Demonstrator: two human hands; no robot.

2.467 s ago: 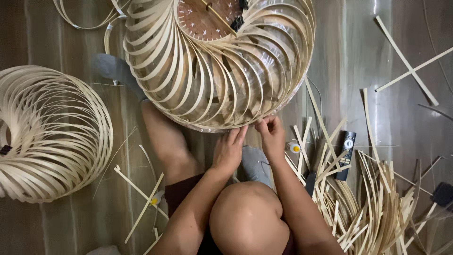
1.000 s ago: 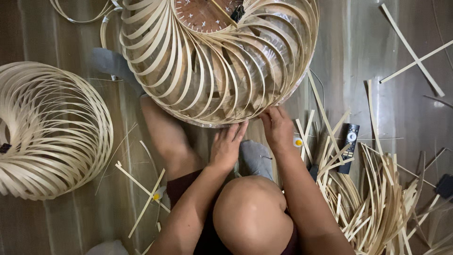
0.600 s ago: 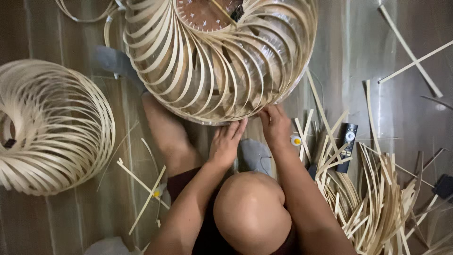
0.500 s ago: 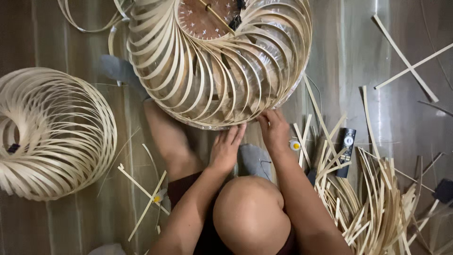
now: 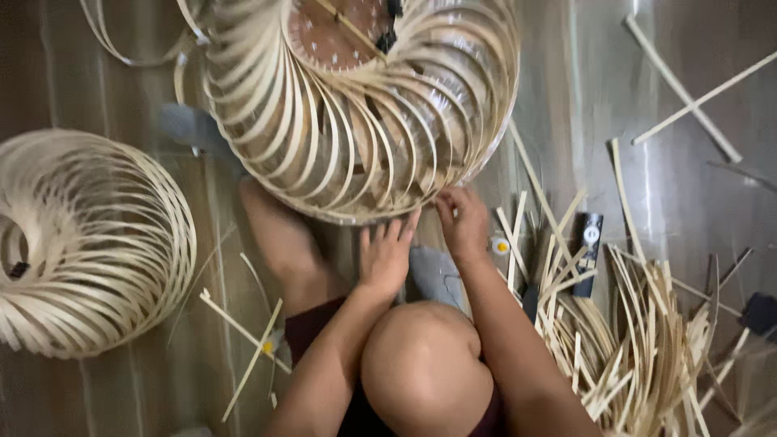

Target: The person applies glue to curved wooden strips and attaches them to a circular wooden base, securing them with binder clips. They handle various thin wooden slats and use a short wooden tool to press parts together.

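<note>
floor (image 5: 631,121): grey-brown planks, kinda shiny
top middle: big round bamboo-strip shade (image 5: 356,105) sitting on it
left: second bamboo shade (image 5: 85,243), lying on its side
right: messy heap of loose bamboo strips (image 5: 639,340)
upper right: two long sticks (image 5: 688,93), crossed
near the heap: small black gadget (image 5: 589,243)
lower left: couple of thin sticks (image 5: 247,344), crossed

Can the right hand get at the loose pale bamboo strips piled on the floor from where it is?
Probably yes: the right hand rests on the round bamboo-strip frame, and the loose pale bamboo strips lie on its own side with nothing between.
</note>
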